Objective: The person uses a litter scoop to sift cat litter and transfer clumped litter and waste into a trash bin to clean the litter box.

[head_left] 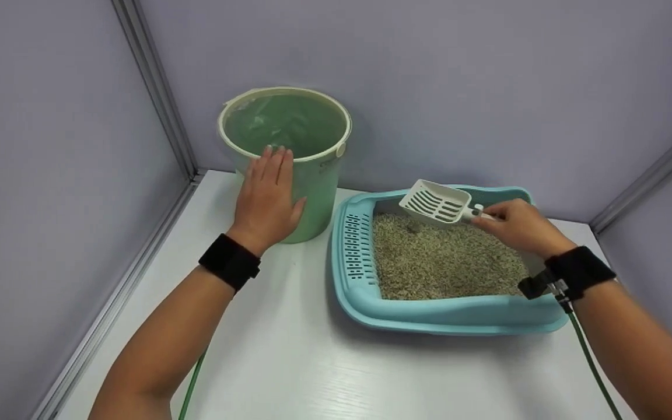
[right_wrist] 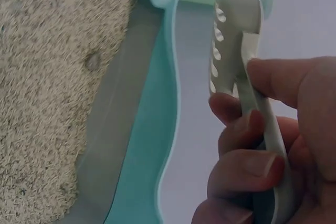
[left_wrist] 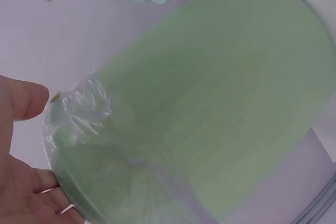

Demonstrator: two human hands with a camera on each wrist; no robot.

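pale lilac walls [head_left: 487, 87] – metal corner strips – white table [head_left: 289, 361].

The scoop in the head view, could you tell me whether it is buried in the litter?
No, the scoop is held by the right hand above the litter.

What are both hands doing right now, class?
Left hand: open, flat against the bucket.
Right hand: closed, gripping the scoop by its handle over the litter tray.

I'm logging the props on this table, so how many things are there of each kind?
Green bucket: 1
Blue litter tray: 1
White slotted scoop: 1
Total: 3
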